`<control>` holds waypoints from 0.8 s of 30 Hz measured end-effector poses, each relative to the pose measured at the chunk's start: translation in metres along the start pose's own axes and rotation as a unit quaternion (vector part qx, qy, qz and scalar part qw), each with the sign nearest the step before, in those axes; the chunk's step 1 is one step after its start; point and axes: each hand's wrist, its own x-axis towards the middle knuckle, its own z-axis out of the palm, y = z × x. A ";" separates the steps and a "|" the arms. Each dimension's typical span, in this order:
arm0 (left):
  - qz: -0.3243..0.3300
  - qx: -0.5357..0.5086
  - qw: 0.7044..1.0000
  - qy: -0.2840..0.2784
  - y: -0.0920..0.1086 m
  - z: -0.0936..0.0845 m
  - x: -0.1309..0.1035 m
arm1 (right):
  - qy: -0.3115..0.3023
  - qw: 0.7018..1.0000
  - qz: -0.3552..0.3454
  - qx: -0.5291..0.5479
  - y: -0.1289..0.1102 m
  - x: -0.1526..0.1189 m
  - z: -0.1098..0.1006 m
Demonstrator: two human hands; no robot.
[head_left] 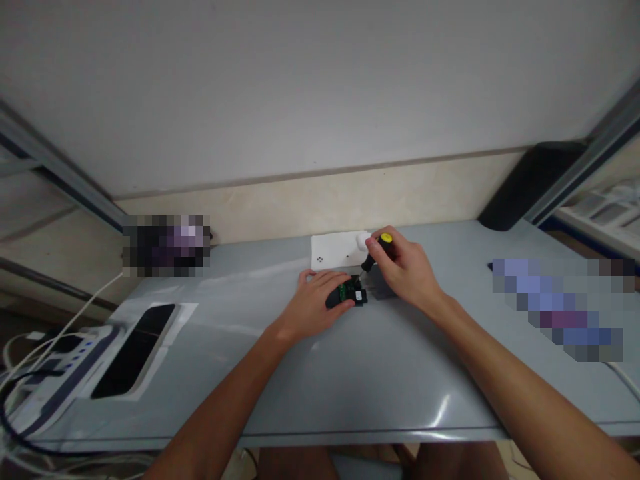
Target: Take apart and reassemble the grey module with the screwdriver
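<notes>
My left hand (317, 300) is closed around a small black device (359, 296) with its green circuit board exposed, holding it down on the grey table. My right hand (403, 263) grips a screwdriver (370, 261) with a black handle and yellow end cap. The shaft slants down to the board; whether its tip sits in a screw is too small to tell. A dark flat piece (387, 288) lies beneath my right hand, partly hidden. Just behind both hands is a white sheet (333, 250) bearing several tiny dark pieces. A white round object (363, 241) shows beside the screwdriver handle.
On the left lie a black phone (137, 350) on white paper and a power strip (70, 373) with tangled cables. Blurred-out items occupy the back left and the right side. A dark cylinder (530, 183) leans at the back right corner. A wall closes off the table's rear.
</notes>
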 end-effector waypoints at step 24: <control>0.004 -0.003 1.000 -0.004 -0.001 0.001 0.002 | -0.064 0.937 0.008 0.343 -0.031 -0.013 0.039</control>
